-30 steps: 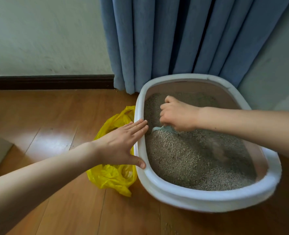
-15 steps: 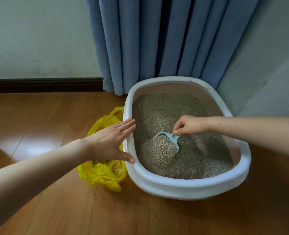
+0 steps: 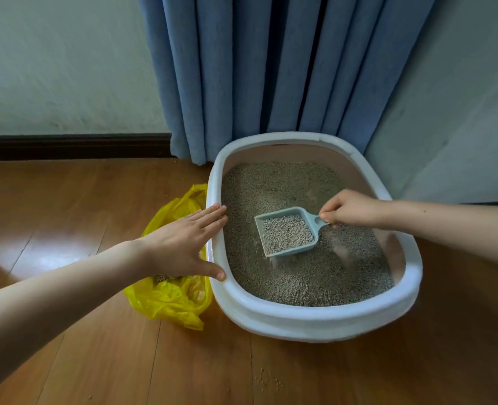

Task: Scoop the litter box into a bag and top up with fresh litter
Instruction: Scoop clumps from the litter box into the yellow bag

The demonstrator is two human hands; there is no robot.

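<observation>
A white oval litter box (image 3: 315,320) holding grey-brown litter (image 3: 274,185) sits on the wooden floor. My right hand (image 3: 350,209) pinches the handle of a pale blue scoop (image 3: 287,232), which is lifted just above the litter and full of granules; a few trickle from its front edge. My left hand (image 3: 183,244) rests flat on the box's left rim with straight fingers and the thumb on the rim. A yellow plastic bag (image 3: 169,296) lies crumpled on the floor against the box's left side, partly under my left hand, with some litter inside.
Blue curtains (image 3: 271,68) hang right behind the box. A pale wall (image 3: 452,112) runs close along its right side, and a dark skirting board (image 3: 66,146) lines the back left. A few spilled granules (image 3: 266,380) lie on the floor in front of the box.
My right hand drew the scoop back from the far left of the litter and raised it full of granules. The left hand stayed on the rim. The view pulled back.
</observation>
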